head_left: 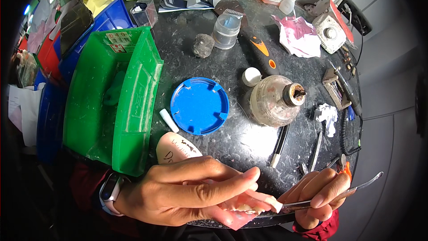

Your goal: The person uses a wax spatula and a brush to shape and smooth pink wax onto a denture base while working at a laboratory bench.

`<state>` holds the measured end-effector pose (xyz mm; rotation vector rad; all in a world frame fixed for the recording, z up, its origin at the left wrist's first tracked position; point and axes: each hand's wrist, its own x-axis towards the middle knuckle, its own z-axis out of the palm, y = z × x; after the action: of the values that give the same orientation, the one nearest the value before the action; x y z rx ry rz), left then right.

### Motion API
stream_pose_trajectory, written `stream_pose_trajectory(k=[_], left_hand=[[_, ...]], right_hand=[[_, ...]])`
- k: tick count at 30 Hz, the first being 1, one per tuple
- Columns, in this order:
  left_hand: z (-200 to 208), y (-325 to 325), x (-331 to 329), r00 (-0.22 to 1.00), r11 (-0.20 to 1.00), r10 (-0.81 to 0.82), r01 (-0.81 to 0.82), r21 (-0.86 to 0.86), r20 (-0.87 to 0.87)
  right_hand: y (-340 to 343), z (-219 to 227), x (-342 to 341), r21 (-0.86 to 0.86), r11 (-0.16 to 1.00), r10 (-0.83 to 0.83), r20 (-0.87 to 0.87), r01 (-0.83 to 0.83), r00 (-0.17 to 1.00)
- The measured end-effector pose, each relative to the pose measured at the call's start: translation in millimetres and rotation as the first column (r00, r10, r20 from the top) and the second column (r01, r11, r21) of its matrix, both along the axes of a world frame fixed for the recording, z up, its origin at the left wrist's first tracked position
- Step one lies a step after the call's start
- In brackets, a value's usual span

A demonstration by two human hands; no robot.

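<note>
My left hand [178, 192] is closed round a pink wax denture [243, 206] with a row of whitish teeth, low in the head view, its index finger stretched over the top. In my right hand [318, 192] is a slim metal wax carver [363, 186], pinched between thumb and fingers. One end of the carver meets a small white piece at the denture's right edge; whether they touch I cannot tell. Its other, curved end points up to the right. Just beyond my left hand lies a pale pink rounded piece [176, 147] with handwriting, partly hidden by the fingers.
A green bin [138, 107] stands at left, beside a blue round lid [199, 106] and a white stick [169, 120]. A glass spirit burner [272, 102] stands ahead of my right hand. Farther back are a clear jar [226, 31], an orange-handled tool [263, 53] and crumpled paper [298, 38].
</note>
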<state>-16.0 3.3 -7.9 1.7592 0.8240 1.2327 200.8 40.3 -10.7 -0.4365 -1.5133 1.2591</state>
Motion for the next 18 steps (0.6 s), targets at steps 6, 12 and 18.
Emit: stream_pose_trajectory(k=[6,12,18], left_hand=[[-5.7,0.0,-0.3,0.999,0.998,0.029,-0.029,0.048,0.014],[0.0,-1.0,0.8,0.999,0.999,0.033,-0.032,0.009,-0.007],[-3.8,-0.7,-3.0,0.998,0.998,0.037,-0.035,0.047,-0.041]], right_hand=[[1.3,-1.2,-2.6,0.039,0.998,-0.049,-0.012,0.049,0.999],[0.8,3.4,-1.1,0.049,0.995,-0.078,-0.061,0.081,0.995],[1.6,-0.2,-1.7,0.056,0.995,-0.082,-0.017,0.083,0.996]])
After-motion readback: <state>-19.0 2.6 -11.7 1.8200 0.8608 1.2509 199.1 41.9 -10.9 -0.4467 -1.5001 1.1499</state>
